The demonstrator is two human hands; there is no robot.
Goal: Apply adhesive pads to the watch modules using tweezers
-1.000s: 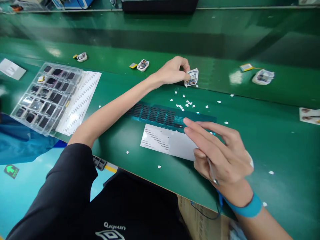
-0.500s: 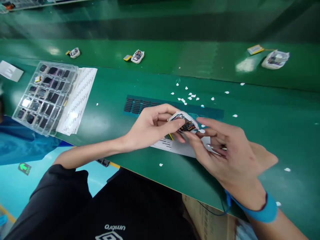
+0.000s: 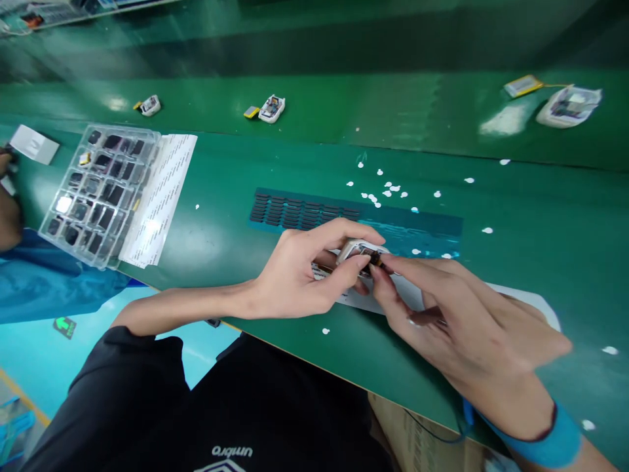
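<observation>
My left hand (image 3: pixel 309 275) holds a small white device housing (image 3: pixel 350 249) with its inside turned up, showing electronics. The left thumb presses on its near edge. My right hand (image 3: pixel 442 308) pinches with thumb and index finger at a small black piece (image 3: pixel 374 257) inside the housing; the fingertips partly hide it. Across the curled right fingers lies a slim dark metallic tool (image 3: pixel 426 317), its kind unclear. Under the hands are a blue sheet (image 3: pixel 417 233) with rows of black pads (image 3: pixel 280 208) and a white printed sheet (image 3: pixel 361 300).
Small white stickers (image 3: pixel 388 190) are scattered over the green bench (image 3: pixel 221 262). Behind stand open white housings (image 3: pixel 272 109) with yellow batteries (image 3: pixel 523 86). At left lie a clear compartment tray (image 3: pixel 98 190), a white printed sheet (image 3: pixel 160 196) and a white box (image 3: pixel 34 144). Another person's arm (image 3: pixel 8 210) shows there.
My right thumb and index finger have closed onto the black piece in the housing, where they were apart at its edge before. The housing has tilted and come slightly nearer; the view has shifted a little.
</observation>
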